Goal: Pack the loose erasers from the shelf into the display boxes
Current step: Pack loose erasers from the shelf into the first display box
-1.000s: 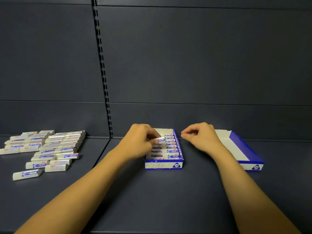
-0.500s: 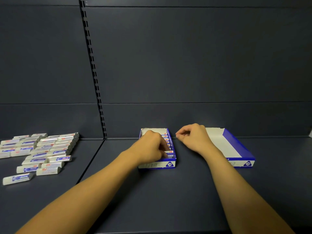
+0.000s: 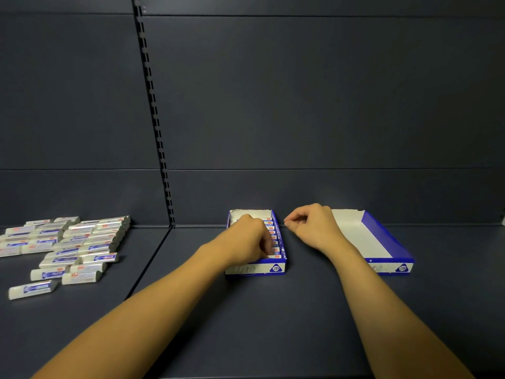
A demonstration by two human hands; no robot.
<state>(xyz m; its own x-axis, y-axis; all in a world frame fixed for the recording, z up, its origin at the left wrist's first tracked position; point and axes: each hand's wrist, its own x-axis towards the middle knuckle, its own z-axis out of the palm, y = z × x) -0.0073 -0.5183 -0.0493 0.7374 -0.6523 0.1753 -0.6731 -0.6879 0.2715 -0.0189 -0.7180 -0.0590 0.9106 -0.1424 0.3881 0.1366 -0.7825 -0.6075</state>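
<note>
Dark grey shelf (image 3: 246, 310), dark back panel behind it, slotted upright strip (image 3: 155, 116) left of centre.

Loose erasers (image 3: 68, 242): wrapped, white with blue print, lying in rough rows on the shelf's left part, well apart from both boxes. One single eraser (image 3: 32, 289) sits nearest the front edge, slightly off from the rest.

Left display box (image 3: 255, 268): blue and white, "2B" mark on the front wall, mid-shelf. Packed erasers (image 3: 274, 243) stand in a row along its right side, only their ends visible.

Left hand (image 3: 246, 242) is down inside this box, fingers curled in among the packed erasers near the front wall; the hand hides its own fingertips, so cannot tell whether the grip holds an eraser or just presses on them.

Right hand (image 3: 314, 228) hovers just right of that box, between the two boxes; fingers curled in, thumb against fingertips, nothing visible in the grip.

Right display box (image 3: 393, 266): same blue-white type, wider, white floor bare where visible, partly hidden by the right forearm.
</note>
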